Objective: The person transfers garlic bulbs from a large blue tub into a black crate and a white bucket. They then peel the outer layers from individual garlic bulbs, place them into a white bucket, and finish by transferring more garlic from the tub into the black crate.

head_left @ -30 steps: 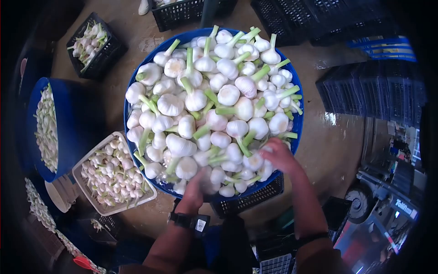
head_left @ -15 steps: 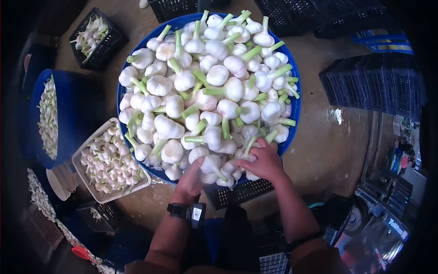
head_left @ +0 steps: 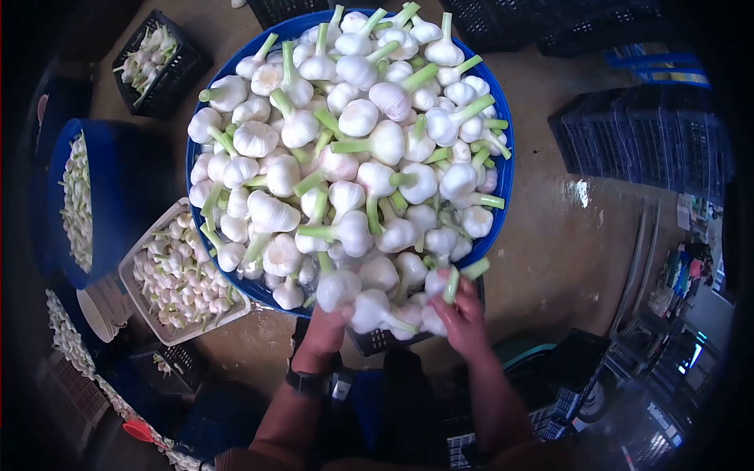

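A round blue tub (head_left: 505, 192) is heaped with white garlic bulbs (head_left: 255, 139) that have short green stems. At its near edge, my left hand (head_left: 323, 336) and my right hand (head_left: 463, 318) cup a cluster of garlic bulbs (head_left: 371, 309) between them. My left fingers are mostly hidden under the bulbs on that side. My right hand curls round bulbs at the other end, with a cut stem (head_left: 452, 286) rising by its fingers. A black perforated crate (head_left: 377, 343) shows partly below the cluster.
Left of the tub stand a pale crate (head_left: 128, 275) of smaller garlic, a blue barrel (head_left: 118, 200) with more garlic, and a black crate (head_left: 187, 67) holding some bulbs. Dark stacked crates (head_left: 628, 137) are on the wet floor at right.
Both hands have closed round several bulbs and drawn them toward me, up to the tub's near rim. The view has shifted slightly, so the tub sits a little further left.
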The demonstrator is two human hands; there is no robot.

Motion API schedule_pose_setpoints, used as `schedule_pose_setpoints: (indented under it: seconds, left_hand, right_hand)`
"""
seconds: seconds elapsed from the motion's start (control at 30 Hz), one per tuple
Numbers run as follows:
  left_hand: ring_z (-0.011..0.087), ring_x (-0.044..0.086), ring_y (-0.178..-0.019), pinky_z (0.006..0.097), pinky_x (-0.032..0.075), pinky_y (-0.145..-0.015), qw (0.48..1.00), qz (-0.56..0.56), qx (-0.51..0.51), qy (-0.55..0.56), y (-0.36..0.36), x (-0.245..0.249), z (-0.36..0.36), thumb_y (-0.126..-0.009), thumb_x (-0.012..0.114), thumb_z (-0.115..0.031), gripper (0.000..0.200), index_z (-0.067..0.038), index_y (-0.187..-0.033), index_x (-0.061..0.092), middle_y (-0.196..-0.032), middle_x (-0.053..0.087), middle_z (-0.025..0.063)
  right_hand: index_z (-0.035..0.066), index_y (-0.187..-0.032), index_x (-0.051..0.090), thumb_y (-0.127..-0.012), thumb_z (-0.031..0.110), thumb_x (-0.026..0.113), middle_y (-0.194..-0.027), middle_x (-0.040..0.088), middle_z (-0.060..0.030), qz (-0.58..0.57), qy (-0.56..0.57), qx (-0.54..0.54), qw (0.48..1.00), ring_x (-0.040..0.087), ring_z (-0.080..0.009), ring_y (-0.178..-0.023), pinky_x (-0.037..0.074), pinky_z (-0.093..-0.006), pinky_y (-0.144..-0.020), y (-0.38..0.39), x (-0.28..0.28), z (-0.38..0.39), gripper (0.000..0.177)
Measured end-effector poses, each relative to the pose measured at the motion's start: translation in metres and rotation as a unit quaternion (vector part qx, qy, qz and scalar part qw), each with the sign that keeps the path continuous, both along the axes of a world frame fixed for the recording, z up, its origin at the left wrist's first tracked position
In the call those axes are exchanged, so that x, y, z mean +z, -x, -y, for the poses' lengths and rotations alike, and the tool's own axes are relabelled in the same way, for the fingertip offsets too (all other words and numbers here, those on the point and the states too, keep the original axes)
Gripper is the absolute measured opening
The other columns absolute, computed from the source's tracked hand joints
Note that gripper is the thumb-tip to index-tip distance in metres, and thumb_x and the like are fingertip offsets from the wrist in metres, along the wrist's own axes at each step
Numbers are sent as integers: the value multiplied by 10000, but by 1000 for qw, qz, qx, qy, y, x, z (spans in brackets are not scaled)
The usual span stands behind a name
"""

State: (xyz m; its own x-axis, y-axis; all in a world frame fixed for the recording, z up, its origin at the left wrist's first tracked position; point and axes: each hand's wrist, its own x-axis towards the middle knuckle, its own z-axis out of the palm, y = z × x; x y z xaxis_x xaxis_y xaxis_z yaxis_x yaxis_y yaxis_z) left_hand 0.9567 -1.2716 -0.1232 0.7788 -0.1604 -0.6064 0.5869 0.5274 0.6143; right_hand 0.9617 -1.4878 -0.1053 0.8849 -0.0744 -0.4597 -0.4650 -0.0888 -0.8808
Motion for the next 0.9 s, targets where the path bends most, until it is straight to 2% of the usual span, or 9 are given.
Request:
schedule_pose_setpoints:
  seconds: [0.03, 0.13, 0.3, 0.33, 0.47, 0.57, 0.73, 0.87, 0.9]
  left_hand:
    - [208, 505, -1093, 334, 390, -941, 999, 26, 24, 11, 4, 2, 4, -716, 659, -381, 707, 31, -1240, 425, -1178, 526, 123]
    - [219, 488, -1110, 352, 379, -959, 999, -9, 32, 30, 29, -20, -1, -708, 651, -436, 760, 16, -1262, 395, -1231, 478, 115]
    - [227, 475, -1125, 372, 373, -961, 997, -3, 71, 41, 36, -30, 1, -701, 642, -489, 793, -32, -1280, 353, -1199, 484, 100]
    - [227, 475, -1125, 372, 373, -961, 997, -6, 68, 40, 35, -26, 2, -701, 642, -489, 793, -32, -1280, 353, -1199, 484, 100]
    - [280, 480, -1123, 430, 402, -944, 997, 6, 77, 20, 32, -18, 6, -672, 672, -463, 765, -66, -1250, 367, -1207, 463, 112]
    - [251, 471, -1121, 403, 389, -945, 996, 8, 83, 23, 25, -4, 9, -681, 664, -474, 789, -43, -1267, 361, -1207, 465, 115]
    - [222, 472, -1105, 365, 381, -940, 997, 23, 75, 1, 28, -3, 9, -686, 662, -479, 813, -7, -1275, 362, -1199, 475, 118]
    - [216, 484, -1087, 355, 380, -936, 995, 38, 87, 6, 24, -2, 6, -722, 621, -480, 759, 2, -1260, 388, -1196, 481, 111]
    - [216, 487, -1083, 354, 380, -934, 995, 25, 91, 29, 24, -1, 3, -743, 601, -472, 726, 2, -1254, 398, -1193, 484, 107]
  right_hand:
    - [-46, -959, 599, -778, 73, 628, -1152, 537, -177, -85, -72, -15, 994, 547, -253, -996, 451, -357, -816, 15, 15, 7, 219]
    - [-26, -1024, 595, -776, 68, 622, -1165, 530, -191, 71, 76, 82, 991, 576, -262, -964, 449, -341, -839, 65, 1, 24, 267]
    - [-20, -1014, 611, -784, 109, 630, -1098, 571, -161, -107, 288, 67, 949, 575, -265, -951, 446, -336, -847, 73, -10, 30, 265]
    - [-10, -1042, 605, -760, 81, 658, -1013, 594, -156, 2, 292, 66, 954, 574, -270, -932, 454, -348, -828, 66, -18, 30, 301]
    - [51, -993, 647, -724, 62, 666, -920, 612, -104, 235, 274, 142, 922, 571, -268, -850, 471, -348, -751, -12, 11, -19, 270]
    - [68, -950, 661, -705, 62, 680, -885, 606, -94, 243, 176, 152, 942, 566, -272, -827, 472, -355, -718, -19, -10, -38, 246]
    - [45, -836, 635, -724, 22, 647, -821, 593, -103, 254, 193, 150, 936, 569, -282, -755, 479, -357, -666, -1, -17, -32, 115]
    - [16, -818, 587, -792, 15, 607, -790, 575, -98, 180, 162, 70, 968, 574, -196, -729, 461, -302, -627, -15, 7, 15, 33]
    - [9, -894, 590, -794, 51, 618, -858, 588, -107, 62, 82, -5, 995, 574, -201, -740, 464, -292, -643, -22, 16, 41, 112]
